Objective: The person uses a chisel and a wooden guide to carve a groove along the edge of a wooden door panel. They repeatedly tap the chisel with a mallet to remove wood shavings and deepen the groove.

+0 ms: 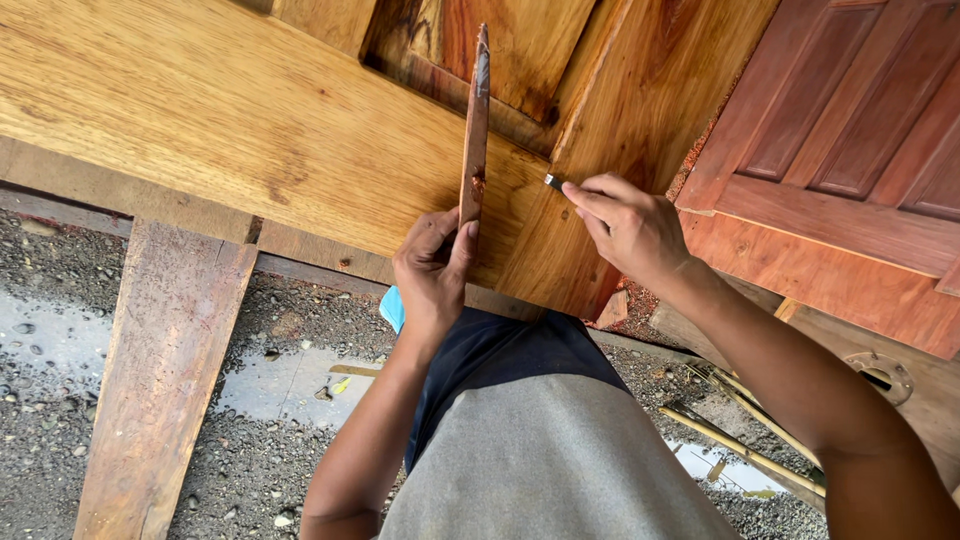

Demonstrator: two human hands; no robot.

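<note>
Wooden door panel (250, 120) over gravel (250, 470)

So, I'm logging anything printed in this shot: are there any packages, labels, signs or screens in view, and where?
None show: no package, label, sign or screen.
Left hand: grips a thin reddish-brown wood strip, held upright over the pale wooden door.
Right hand: pinches a small metal tool against the door.
Red panelled door: at right, bare wood.
</note>
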